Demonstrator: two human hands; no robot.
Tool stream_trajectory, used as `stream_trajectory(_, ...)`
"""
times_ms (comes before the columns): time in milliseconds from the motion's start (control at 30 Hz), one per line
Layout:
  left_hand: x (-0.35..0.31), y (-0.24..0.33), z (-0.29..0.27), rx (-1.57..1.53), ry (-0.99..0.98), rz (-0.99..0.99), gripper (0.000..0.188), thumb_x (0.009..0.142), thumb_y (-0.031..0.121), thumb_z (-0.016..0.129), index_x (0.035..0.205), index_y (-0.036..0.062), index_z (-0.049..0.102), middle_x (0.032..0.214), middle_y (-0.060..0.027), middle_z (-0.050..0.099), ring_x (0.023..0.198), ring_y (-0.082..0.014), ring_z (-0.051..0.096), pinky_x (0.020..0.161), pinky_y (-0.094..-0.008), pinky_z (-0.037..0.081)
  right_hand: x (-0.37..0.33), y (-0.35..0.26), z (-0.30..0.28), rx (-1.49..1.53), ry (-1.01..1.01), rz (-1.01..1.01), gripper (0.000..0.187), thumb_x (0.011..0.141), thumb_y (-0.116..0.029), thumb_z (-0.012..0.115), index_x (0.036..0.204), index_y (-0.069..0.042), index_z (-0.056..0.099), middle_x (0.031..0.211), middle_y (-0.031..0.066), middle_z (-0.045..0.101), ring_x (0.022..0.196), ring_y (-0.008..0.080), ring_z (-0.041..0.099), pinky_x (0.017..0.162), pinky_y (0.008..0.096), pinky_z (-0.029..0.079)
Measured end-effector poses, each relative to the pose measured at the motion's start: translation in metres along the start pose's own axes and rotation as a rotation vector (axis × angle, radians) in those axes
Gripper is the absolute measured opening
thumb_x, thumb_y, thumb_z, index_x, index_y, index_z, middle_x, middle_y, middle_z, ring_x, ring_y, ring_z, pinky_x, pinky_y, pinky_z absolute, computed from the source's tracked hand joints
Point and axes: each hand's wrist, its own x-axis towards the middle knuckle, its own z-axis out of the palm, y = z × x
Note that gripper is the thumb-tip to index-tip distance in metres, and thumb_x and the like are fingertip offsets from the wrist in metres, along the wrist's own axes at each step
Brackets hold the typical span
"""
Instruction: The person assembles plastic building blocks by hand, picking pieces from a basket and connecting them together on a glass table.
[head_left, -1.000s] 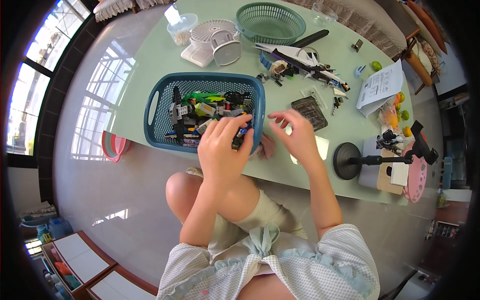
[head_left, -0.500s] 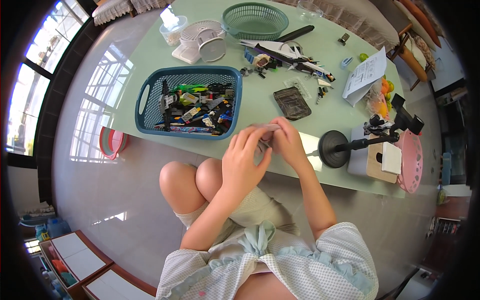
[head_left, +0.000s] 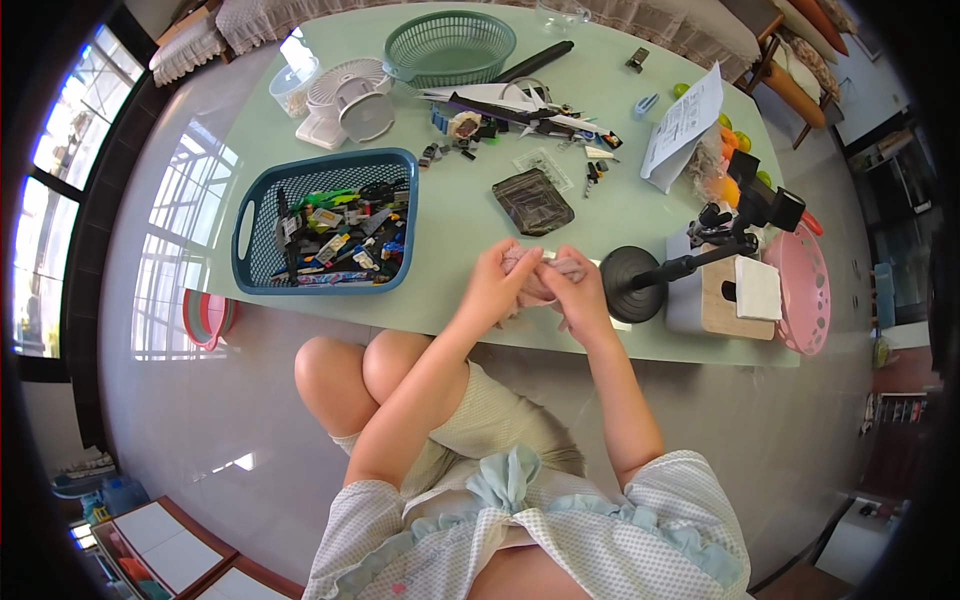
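Observation:
A bunched pinkish-grey cloth (head_left: 538, 284) is held between my two hands over the table's near edge. My left hand (head_left: 490, 288) grips its left side, fingers closed round the folds. My right hand (head_left: 585, 303) pinches the other side, the thumb pressed on top. Just beyond my hands lies a dark, square, shallow tray or case (head_left: 533, 202) on the pale green glass table (head_left: 455, 235). Anything wrapped inside the cloth is hidden.
A blue basket (head_left: 412, 225) of building bricks stands left. A black-based stand (head_left: 632, 285), a tissue box (head_left: 700, 310) and a pink basket (head_left: 808, 290) are on the right. Farther back are a green basket (head_left: 400, 68), a small white fan (head_left: 345, 95) and loose brick pieces (head_left: 465, 128).
The view has shifted, so the table's things appear farther left. My hands have drawn a little apart, and more of the cloth shows between them.

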Motion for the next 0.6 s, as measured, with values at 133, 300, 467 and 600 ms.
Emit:
stream_trajectory(133, -0.002, 0.002, 0.0, 0.029, -0.056, -0.128, 0.022, 0.093, 0.023, 0.064, 0.088, 0.0037, 0.055, 0.073, -0.0014, 0.06, 0.069, -0.0111, 0.06, 0.055, -0.0282, 0.046, -0.006, -0.003, 0.007, -0.807, 0.113, -0.172, 0.019, 0.082, -0.019, 0.071, 0.086, -0.008, 0.056, 0.077, 0.0094, 0.063, 0.062, 0.0277, 0.06, 0.055, 0.0334, 0.046)
stream_trajectory(300, -0.003, 0.002, -0.003, 1.208, 0.625, 0.836, 0.025, 0.081, 0.029, 0.072, 0.089, 0.0077, 0.06, 0.079, -0.006, 0.062, 0.074, -0.0293, 0.064, 0.057, -0.0386, 0.049, -0.012, -0.012, 0.004, -1.205, 0.346, -0.663, 0.02, 0.081, -0.017, 0.071, 0.094, -0.007, 0.06, 0.093, 0.0066, 0.064, 0.077, 0.0264, 0.065, 0.063, 0.0323, 0.051)
stream_trajectory(467, -0.01, -0.013, -0.003, 0.968, 0.33, 0.446, 0.016, 0.08, 0.023, 0.069, 0.076, 0.0093, 0.063, 0.07, -0.0055, 0.062, 0.063, -0.0285, 0.061, 0.054, -0.0388, 0.047, -0.005, -0.002, 0.005, -0.726, 0.149, -0.407, 0.017, 0.084, -0.016, 0.068, 0.095, -0.004, 0.064, 0.088, 0.0079, 0.066, 0.071, 0.0226, 0.066, 0.062, 0.0304, 0.052)
stream_trajectory(600, -0.004, -0.022, -0.002, 0.865, 0.263, 0.347, 0.011, 0.079, 0.018, 0.067, 0.072, 0.0091, 0.065, 0.06, -0.0089, 0.058, 0.054, -0.0286, 0.058, 0.052, -0.0398, 0.045, 0.015, 0.0, 0.009, -0.532, -0.028, 0.013, 0.019, 0.09, -0.019, 0.062, 0.089, -0.001, 0.068, 0.074, 0.0115, 0.068, 0.058, 0.0191, 0.066, 0.056, 0.0299, 0.051)
